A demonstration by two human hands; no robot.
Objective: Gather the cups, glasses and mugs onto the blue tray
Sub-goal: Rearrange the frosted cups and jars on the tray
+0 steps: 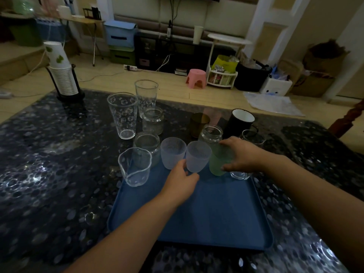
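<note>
Both hands at the blue tray (197, 223) far edge: left hand (182, 181) pinches the upright frosted cup (198, 156), right hand (241, 154) wraps the green cup (216, 164) beside it.

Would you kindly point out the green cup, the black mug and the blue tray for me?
green cup (217, 164): head view, on its frosted side wall.
black mug (237, 125): head view, on its dark outer wall.
blue tray (216, 213): head view, on its bare floor.

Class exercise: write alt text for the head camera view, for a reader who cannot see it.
Two hands work at the far edge of a blue tray on a dark patterned table: the left hand grips a frosted cup, the right hand a green cup. Clear glasses, jars and a black mug stand beyond.
</note>
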